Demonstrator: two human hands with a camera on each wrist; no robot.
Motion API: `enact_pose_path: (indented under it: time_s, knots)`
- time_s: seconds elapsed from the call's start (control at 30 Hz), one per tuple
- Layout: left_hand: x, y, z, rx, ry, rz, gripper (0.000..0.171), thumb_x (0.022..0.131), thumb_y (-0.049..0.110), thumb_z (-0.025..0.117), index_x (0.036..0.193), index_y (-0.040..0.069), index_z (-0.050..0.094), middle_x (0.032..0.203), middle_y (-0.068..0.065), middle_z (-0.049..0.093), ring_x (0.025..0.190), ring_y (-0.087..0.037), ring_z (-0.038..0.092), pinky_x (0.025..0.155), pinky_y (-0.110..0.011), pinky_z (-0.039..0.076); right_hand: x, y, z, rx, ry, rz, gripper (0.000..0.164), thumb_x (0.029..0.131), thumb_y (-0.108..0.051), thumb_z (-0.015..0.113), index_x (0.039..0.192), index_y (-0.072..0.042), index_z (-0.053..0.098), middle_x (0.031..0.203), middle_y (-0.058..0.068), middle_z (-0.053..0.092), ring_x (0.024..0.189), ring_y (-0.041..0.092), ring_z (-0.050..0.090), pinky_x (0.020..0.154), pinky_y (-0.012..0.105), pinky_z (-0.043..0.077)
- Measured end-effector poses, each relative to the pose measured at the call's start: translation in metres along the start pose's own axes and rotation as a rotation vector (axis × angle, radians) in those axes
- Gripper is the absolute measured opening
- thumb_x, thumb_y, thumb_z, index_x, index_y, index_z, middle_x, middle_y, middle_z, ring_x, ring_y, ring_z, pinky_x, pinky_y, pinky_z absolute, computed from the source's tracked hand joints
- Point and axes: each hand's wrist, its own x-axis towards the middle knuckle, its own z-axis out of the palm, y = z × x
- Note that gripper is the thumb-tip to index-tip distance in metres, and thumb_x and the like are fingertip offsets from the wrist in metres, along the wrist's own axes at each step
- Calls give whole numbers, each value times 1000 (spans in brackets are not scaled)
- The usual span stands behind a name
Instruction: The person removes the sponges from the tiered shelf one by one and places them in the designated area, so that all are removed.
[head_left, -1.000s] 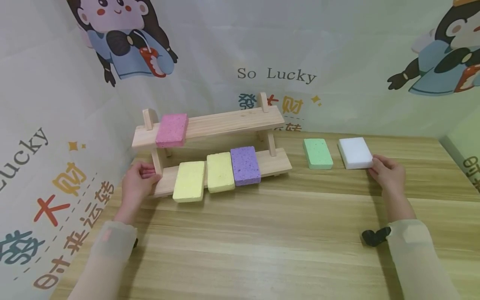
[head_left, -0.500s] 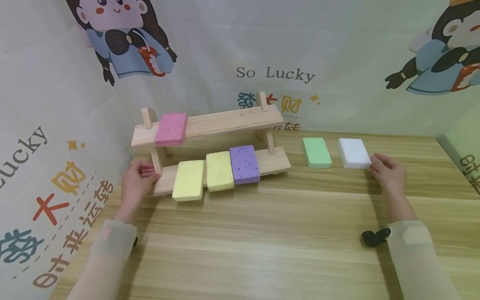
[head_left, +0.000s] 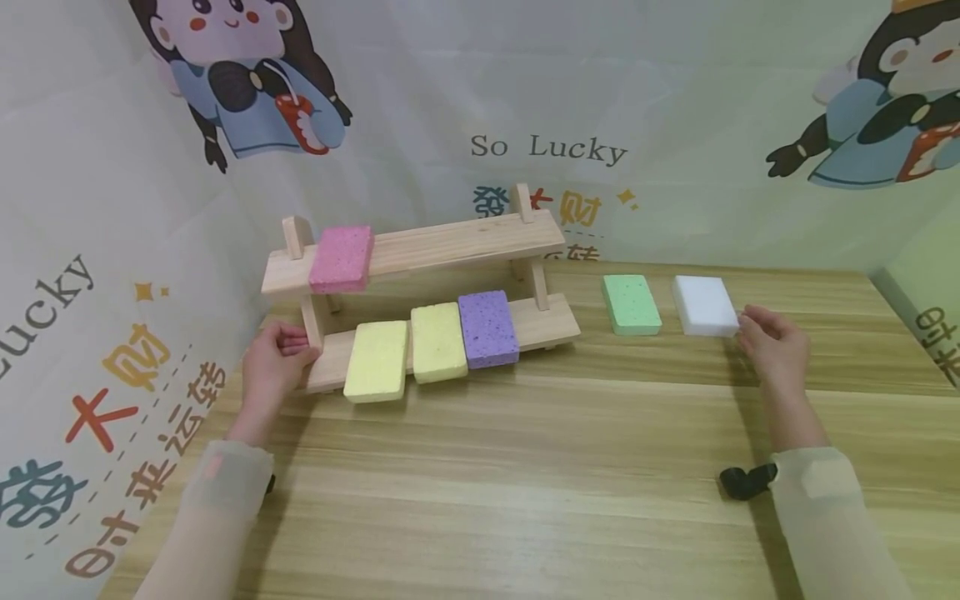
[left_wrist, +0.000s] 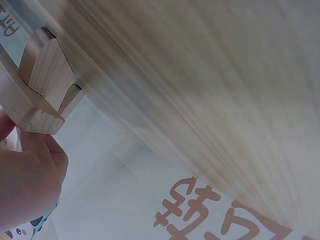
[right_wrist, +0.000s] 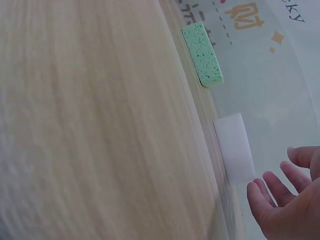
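In the head view, my left hand point(head_left: 273, 367) grips the left end of the lower board of a two-tier wooden shelf point(head_left: 465, 243), beside its upright. The left wrist view shows the fingers at the board's end point(left_wrist: 47, 122). My right hand point(head_left: 780, 346) is at the right edge of a white sponge point(head_left: 705, 306) lying flat on the table. Its fingers are loosely bent and spread in the right wrist view, with the fingertips point(right_wrist: 255, 189) at the sponge's corner; contact is hard to tell. A green sponge point(head_left: 632, 306) lies left of the white one.
A pink sponge point(head_left: 341, 259) lies on the upper board. Two yellow sponges, one left point(head_left: 377, 361) and one right point(head_left: 438, 342), and a purple sponge point(head_left: 488, 328) lie on the lower board, overhanging its front. A printed cloth point(head_left: 420, 100) hangs behind the wooden table point(head_left: 525, 483).
The right fingers have eased slightly off the white sponge's right edge. My left hand and the shelf stay in place; the head view has shifted a little.
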Motion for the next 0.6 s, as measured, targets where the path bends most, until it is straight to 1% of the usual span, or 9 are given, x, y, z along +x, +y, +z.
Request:
enact_pose_path:
  time_s: [0.17,0.43,0.6]
  knots:
    - [1,-1,0,5,5,4,32,91,6,69,119,-5,57,115,-21,67,75,7,49,64,-4,43,-4,-1,1,-13,7,-17,17,94,-6,65,87,-21,68,82,-17,64,76,-5,61,68,6,53]
    - [3,-3,1,10,4,3,32,91,7,69,119,-4,57,115,-21,67,74,8,48,63,-4,43,-9,1,4,-20,-21,-35,15,94,-5,65,93,-20,67,85,-17,65,79,-5,61,71,5,53]
    - [2,-2,1,4,10,11,33,91,6,69,119,-5,57,117,-22,67,73,11,48,63,-3,43,-12,3,7,-25,-39,-60,18,94,-4,64,91,-21,68,82,-19,66,78,-6,62,71,5,52]
